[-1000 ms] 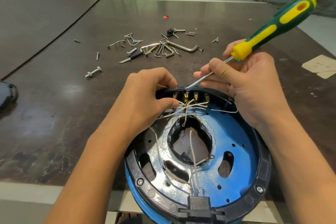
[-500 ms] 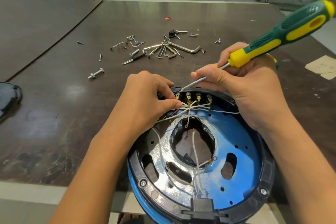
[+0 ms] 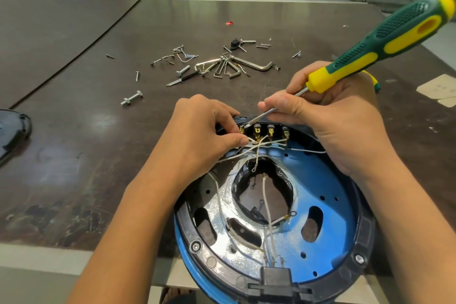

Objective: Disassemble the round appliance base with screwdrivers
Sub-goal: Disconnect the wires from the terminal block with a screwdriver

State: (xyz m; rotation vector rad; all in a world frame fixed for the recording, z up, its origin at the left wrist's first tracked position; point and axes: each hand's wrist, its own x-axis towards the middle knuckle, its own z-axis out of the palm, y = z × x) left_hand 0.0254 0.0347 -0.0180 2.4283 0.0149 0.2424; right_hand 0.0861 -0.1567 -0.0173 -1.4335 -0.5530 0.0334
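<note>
- The round appliance base (image 3: 328, 180) lies open side up in the lower right of the frame, on the near edge of the surface (image 3: 74, 155) and hanging partly over it; it has a blue shell with a black ring round the rim.
- Inside it, a shiny plate surrounds a dark central opening (image 3: 266, 190), and a black plug block (image 3: 276, 279) sits on the rim at the bottom of the frame.
- A row of brass terminals (image 3: 264, 131) stands at the base's far rim, with white wires (image 3: 266, 145) crossing just below them.
- The left hand (image 3: 197, 136) rests on the far left part of the rim, its grip pinching the white wires between thumb and forefinger beside the leftmost terminal.
- The right hand (image 3: 340, 126) has its grip closed round the screwdriver (image 3: 370, 49), thumb and fingers on the metal shaft.
- The green and yellow handle slants to the upper right; the tip touches the leftmost terminal.
- A yellow and green tool end (image 3: 372, 80) shows just behind the right hand.
- Further up the frame, a bunch of hex keys (image 3: 229, 66) lies among loose screws (image 3: 172, 57).
- A bolt with a nut (image 3: 130, 99) lies left of them, apart.
- A small red scrap (image 3: 229, 23) lies beyond.
- A dark rounded part (image 3: 12, 131) sits at the left edge.
- Paper pieces (image 3: 439, 89) lie at the right edge.
</note>
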